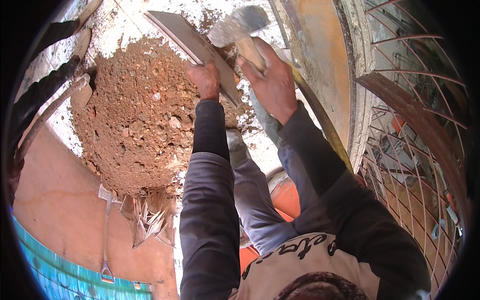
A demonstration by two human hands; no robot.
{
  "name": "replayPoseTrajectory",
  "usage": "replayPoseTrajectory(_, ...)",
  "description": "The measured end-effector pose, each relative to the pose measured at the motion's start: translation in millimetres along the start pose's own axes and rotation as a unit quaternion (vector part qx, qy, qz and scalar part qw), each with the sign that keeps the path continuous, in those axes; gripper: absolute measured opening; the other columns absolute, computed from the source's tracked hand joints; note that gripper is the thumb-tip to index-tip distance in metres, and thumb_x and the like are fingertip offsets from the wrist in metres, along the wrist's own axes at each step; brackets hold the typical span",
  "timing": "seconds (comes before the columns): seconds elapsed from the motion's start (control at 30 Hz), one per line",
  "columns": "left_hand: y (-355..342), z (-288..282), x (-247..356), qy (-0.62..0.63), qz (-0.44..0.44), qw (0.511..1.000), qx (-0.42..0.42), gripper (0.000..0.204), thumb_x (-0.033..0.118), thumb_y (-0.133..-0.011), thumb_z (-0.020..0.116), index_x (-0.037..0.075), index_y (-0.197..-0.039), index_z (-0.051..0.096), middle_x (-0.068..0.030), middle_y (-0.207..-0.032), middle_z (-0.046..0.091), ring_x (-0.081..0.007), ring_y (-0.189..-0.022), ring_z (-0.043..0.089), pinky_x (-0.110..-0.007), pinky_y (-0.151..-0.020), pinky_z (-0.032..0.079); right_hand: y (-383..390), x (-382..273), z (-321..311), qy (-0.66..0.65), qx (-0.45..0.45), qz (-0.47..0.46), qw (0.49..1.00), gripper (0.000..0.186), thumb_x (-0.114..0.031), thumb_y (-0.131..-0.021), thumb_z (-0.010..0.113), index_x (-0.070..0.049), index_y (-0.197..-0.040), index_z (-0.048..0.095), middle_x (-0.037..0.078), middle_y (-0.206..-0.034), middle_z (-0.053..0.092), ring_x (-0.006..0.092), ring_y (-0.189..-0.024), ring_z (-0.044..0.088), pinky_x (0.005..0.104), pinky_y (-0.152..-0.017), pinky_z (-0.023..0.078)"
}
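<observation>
My left hand (205, 80) is closed on the edge of a flat, grey-brown slab (192, 42) with straight sides, tilted over the rubble. I cannot tell whether it is tile, board or metal. In my right hand (275, 80) is a hammer (248, 46) with a short wooden handle, gripped close below its head. The dusty, blurred hammer head (239, 26) hangs just right of the slab's upper end. Beneath the slab lies a broad heap of brown soil and broken stone (145, 115).
Another person's dark-clad legs (47, 82) stand at far left beside a long-handled digging tool (52, 107). A shovel (107, 235) and straw broom (152, 215) lie below the heap. An orange bucket (286, 195) sits by my legs. A metal lattice (415, 165) borders the right.
</observation>
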State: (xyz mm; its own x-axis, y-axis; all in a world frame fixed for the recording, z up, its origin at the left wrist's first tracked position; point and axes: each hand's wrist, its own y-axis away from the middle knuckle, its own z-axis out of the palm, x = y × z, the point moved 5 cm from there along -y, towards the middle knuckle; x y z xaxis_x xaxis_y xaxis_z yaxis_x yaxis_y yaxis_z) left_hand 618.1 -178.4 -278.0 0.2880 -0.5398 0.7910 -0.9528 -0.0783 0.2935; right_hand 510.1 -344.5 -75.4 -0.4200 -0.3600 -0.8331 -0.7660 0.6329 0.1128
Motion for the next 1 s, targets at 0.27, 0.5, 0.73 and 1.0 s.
replayPoseTrajectory(0.27, 14.6, 15.1, 27.0, 0.053, -0.051, 0.985, -0.158, 0.082, 0.002, -0.087, 0.062, -0.019, -0.150, 0.013, -0.0325, -0.116, 0.063, -0.0375, -0.114, 0.061, -0.038, -0.105, 0.044, 141.7, 65.8, -16.1, -0.044, 0.020, 0.107, 0.993, 0.050, -0.012, -0.090, 0.075, 0.009, -0.131, 0.056, 0.025, -0.115, 0.068, 0.0321, -0.101, 0.070, 0.0380, -0.089, 0.055)
replayPoseTrajectory(0.5, 16.2, 19.0, 37.0, 0.070, 0.016, 0.993, -0.095, 0.059, 0.002, -0.080, 0.064, -0.015, -0.130, 0.037, -0.0260, -0.106, 0.064, -0.0327, -0.093, 0.064, -0.038, -0.090, 0.050, 165.8, 45.4, -30.4, -0.082, -0.050, 0.038, 0.995, 0.047, -0.007, -0.085, 0.076, -0.001, -0.129, 0.060, 0.015, -0.101, 0.066, 0.0272, -0.086, 0.068, 0.0343, -0.075, 0.056)
replayPoseTrajectory(0.73, 10.6, 28.4, 25.7, 0.157, 0.022, 0.979, -0.126, 0.062, -0.003, -0.080, 0.063, -0.011, -0.135, 0.034, -0.0230, -0.110, 0.063, -0.0316, -0.097, 0.063, -0.038, -0.090, 0.050, 143.6, 85.0, 8.4, 0.037, -0.062, -0.048, 0.996, 0.065, -0.013, -0.080, 0.079, -0.009, -0.140, 0.054, 0.012, -0.095, 0.062, 0.0346, -0.076, 0.065, 0.0418, -0.064, 0.054)
replayPoseTrajectory(1.0, 17.2, 32.8, 40.6, 0.189, 0.021, 0.974, -0.120, 0.057, -0.004, -0.081, 0.062, -0.005, -0.132, 0.037, -0.0207, -0.111, 0.061, -0.0296, -0.095, 0.065, -0.040, -0.085, 0.053, 158.3, 61.4, -21.1, 0.018, -0.073, -0.028, 0.997, 0.062, -0.010, -0.079, 0.078, -0.009, -0.137, 0.056, 0.011, -0.096, 0.063, 0.0317, -0.076, 0.067, 0.0404, -0.063, 0.055)
